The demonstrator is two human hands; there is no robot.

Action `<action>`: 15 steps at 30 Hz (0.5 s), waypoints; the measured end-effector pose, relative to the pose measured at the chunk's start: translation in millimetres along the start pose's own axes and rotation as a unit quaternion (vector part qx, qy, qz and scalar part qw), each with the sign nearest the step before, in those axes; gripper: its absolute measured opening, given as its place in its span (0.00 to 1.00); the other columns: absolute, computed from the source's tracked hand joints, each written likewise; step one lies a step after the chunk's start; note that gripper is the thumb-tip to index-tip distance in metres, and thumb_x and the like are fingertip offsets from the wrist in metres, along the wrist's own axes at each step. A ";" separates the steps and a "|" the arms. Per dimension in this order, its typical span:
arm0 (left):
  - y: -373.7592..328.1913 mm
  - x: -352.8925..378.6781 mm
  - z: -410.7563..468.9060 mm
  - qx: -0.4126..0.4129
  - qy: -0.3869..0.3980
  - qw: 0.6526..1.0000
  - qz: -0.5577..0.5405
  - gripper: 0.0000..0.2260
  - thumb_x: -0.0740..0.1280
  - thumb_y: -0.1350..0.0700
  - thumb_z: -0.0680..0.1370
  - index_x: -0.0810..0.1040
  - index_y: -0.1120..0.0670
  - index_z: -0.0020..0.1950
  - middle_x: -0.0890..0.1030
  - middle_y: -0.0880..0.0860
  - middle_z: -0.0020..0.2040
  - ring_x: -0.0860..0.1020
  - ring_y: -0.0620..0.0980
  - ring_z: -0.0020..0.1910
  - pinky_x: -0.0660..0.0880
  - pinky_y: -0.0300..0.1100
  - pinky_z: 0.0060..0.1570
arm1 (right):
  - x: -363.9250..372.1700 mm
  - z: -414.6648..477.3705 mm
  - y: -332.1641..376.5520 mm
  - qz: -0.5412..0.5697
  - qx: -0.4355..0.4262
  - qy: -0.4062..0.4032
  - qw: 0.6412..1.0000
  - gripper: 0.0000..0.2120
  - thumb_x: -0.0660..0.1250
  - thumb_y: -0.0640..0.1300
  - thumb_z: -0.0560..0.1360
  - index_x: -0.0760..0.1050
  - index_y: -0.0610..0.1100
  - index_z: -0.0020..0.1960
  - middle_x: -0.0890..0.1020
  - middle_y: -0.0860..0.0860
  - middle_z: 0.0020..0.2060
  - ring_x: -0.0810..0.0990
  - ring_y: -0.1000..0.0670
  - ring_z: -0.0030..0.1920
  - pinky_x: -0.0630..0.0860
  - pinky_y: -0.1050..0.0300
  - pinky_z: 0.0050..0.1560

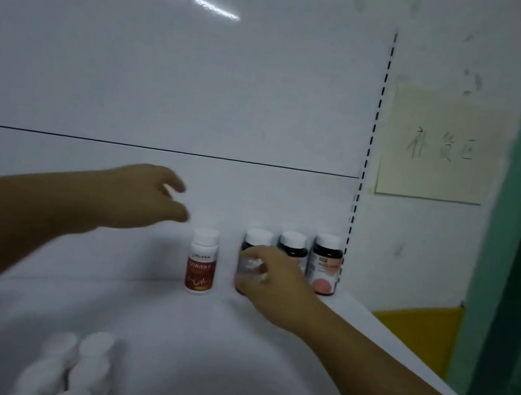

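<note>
On the shelf (pixel 225 348), a dark bottle (pixel 257 239) is held upright in the right grip (pixel 271 286). At nine o'clock of it, a white bottle (pixel 202 263) is seen upright, nearer the wide left grip (pixel 144 197).

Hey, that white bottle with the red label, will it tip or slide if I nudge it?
The white bottle stands tall and narrow, so a push near its cap would probably tip it. Being round, it would likely roll once down.

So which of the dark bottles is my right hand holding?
The leftmost dark bottle, the one nearest the white red-labelled bottle; your right hand wraps round its front.
</note>
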State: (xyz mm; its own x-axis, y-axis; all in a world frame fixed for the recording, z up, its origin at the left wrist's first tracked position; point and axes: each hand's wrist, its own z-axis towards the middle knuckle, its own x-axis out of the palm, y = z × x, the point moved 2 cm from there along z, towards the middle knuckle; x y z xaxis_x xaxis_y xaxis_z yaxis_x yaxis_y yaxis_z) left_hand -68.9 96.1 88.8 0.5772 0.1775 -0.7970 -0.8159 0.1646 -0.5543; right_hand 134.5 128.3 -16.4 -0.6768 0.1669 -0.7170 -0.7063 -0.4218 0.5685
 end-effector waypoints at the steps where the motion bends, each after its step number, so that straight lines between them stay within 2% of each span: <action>1: -10.8 16.6 10.1 -0.013 -0.021 0.999 -0.034 0.22 0.69 0.53 0.74 0.71 0.52 0.67 0.75 0.53 0.60 0.74 0.52 0.54 0.68 0.41 0.51 | -7.0 8.6 -13.2 -0.011 0.007 -0.022 1.000 0.19 0.67 0.48 0.74 0.71 0.48 0.65 0.74 0.50 0.61 0.76 0.50 0.54 0.74 0.55 0.56; 3: -23.7 48.4 29.8 -0.054 -0.100 0.987 -0.114 0.27 0.69 0.55 0.74 0.65 0.54 0.71 0.69 0.57 0.68 0.72 0.54 0.58 0.69 0.44 0.54 | -16.3 29.5 -29.6 -0.042 0.008 -0.054 0.998 0.20 0.66 0.47 0.74 0.69 0.48 0.66 0.72 0.48 0.64 0.76 0.47 0.57 0.74 0.52 0.58; 5: -30.2 80.1 45.9 -0.112 -0.191 0.953 -0.207 0.30 0.68 0.58 0.73 0.61 0.56 0.73 0.63 0.59 0.72 0.69 0.59 0.65 0.69 0.50 0.63 | -19.8 49.6 -34.7 -0.041 0.000 -0.063 0.997 0.22 0.64 0.47 0.75 0.67 0.47 0.68 0.69 0.48 0.68 0.75 0.45 0.61 0.71 0.53 0.60; 7: -28.5 115.8 52.2 -0.159 -0.263 0.912 -0.270 0.31 0.68 0.60 0.72 0.61 0.57 0.73 0.62 0.58 0.72 0.67 0.60 0.68 0.67 0.54 0.67 | -16.3 65.8 -37.1 -0.039 -0.002 -0.055 0.998 0.24 0.63 0.48 0.76 0.64 0.47 0.71 0.66 0.47 0.69 0.73 0.45 0.63 0.70 0.53 0.60; 9: -15.2 150.8 49.9 -0.186 -0.314 0.889 -0.278 0.32 0.69 0.59 0.72 0.61 0.59 0.73 0.64 0.58 0.72 0.67 0.59 0.69 0.65 0.51 0.68 | -8.6 74.0 -42.5 -0.071 -0.001 -0.041 0.997 0.24 0.61 0.50 0.77 0.62 0.46 0.71 0.68 0.45 0.68 0.74 0.44 0.62 0.70 0.53 0.58; 11: 4.0 179.2 45.0 -0.207 -0.319 0.879 -0.288 0.33 0.70 0.60 0.72 0.58 0.59 0.74 0.63 0.58 0.72 0.65 0.59 0.70 0.63 0.50 0.68 | -2.3 77.6 -48.4 -0.131 -0.019 -0.044 0.990 0.21 0.60 0.52 0.77 0.67 0.44 0.67 0.71 0.44 0.63 0.76 0.43 0.57 0.72 0.53 0.51; 13: 20.9 199.9 43.0 -0.224 -0.287 0.878 -0.310 0.35 0.68 0.64 0.73 0.54 0.57 0.76 0.60 0.56 0.75 0.63 0.57 0.72 0.62 0.49 0.69 | -0.4 80.7 -50.5 -0.169 -0.037 -0.062 0.983 0.18 0.59 0.54 0.77 0.70 0.43 0.62 0.71 0.45 0.58 0.78 0.44 0.52 0.70 0.54 0.45; 15: 29.9 207.6 45.7 -0.214 -0.267 0.884 -0.317 0.37 0.67 0.66 0.73 0.51 0.54 0.77 0.60 0.55 0.75 0.63 0.56 0.73 0.62 0.49 0.69 | -0.8 85.8 -51.9 -0.183 -0.038 -0.070 0.980 0.19 0.58 0.55 0.77 0.70 0.43 0.60 0.69 0.45 0.57 0.77 0.44 0.52 0.68 0.55 0.43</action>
State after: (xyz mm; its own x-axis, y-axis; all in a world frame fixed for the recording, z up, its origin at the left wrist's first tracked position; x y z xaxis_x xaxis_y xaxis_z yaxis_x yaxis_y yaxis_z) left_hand 28.1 182.3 -82.2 0.7636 0.6326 -0.1297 -0.1934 0.0323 -0.9806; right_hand 153.9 226.5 -10.8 -0.4061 0.4388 -0.8016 -0.8934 -0.3753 0.2471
